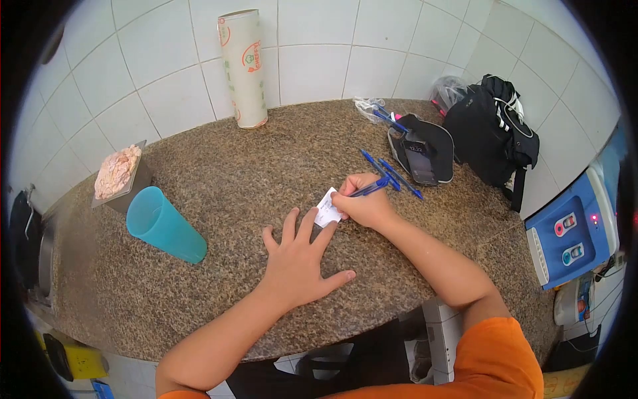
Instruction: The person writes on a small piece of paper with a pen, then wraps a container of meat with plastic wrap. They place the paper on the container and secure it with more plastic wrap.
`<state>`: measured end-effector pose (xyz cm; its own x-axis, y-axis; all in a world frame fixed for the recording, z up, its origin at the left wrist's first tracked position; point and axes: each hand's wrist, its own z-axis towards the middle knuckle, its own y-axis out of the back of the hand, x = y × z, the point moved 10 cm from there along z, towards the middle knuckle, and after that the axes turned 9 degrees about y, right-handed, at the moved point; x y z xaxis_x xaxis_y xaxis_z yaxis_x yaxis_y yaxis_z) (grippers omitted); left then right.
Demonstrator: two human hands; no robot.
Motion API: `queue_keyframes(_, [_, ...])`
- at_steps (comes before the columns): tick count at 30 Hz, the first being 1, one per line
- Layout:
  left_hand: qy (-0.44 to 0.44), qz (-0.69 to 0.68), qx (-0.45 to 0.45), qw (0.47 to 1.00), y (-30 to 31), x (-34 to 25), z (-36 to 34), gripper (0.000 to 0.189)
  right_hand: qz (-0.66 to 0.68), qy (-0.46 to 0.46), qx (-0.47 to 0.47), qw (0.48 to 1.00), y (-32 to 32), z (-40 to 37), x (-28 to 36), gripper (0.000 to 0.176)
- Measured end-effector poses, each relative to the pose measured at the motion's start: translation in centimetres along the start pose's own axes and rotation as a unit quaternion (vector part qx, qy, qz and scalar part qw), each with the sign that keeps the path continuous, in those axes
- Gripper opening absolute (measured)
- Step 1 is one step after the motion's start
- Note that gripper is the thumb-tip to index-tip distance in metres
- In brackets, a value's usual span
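A small white paper (327,209) with some handwriting lies on the speckled brown countertop (266,159). My left hand (296,259) rests flat with fingers spread, its fingertips touching the paper's lower left side. In my right hand (364,205) is a blue pen (371,187), gripped by the fingers and slanting up to the right. The pen's tip is hidden behind the fingers, over the paper's right side. Just beyond the right hand lie several more blue pens (404,179).
A teal cup (174,229) and a metal container with a pinkish heap (118,173) stand left. A cardboard tube (244,73) stands against the tiled wall. At right are a phone (421,163) on a black pouch (438,136), a black bag (488,133) and a blue water dispenser (577,229).
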<state>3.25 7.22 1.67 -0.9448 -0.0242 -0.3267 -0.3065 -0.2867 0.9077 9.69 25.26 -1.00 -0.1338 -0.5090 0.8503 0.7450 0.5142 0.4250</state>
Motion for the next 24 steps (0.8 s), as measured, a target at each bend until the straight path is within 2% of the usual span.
queue_keyframes(13, [0.003,0.004,0.013,1.000,-0.3,0.0,0.0,0.091,-0.007,0.001,0.011,1.000,-0.1,0.2,-0.2,0.030])
queue_keyframes(16, [0.005,0.003,0.009,1.000,-0.3,0.1,0.0,0.091,0.045,-0.029,-0.008,0.999,-0.1,0.1,-1.1,0.029])
queue_keyframes(21, [0.002,0.000,0.013,1.000,-0.3,0.1,0.0,0.091,0.071,0.009,-0.071,0.995,1.5,0.2,-0.8,0.029])
queue_keyframes(24, [0.000,0.001,0.008,1.000,-0.1,0.1,0.0,0.091,0.044,-0.003,-0.013,0.999,1.1,0.4,-0.5,0.031])
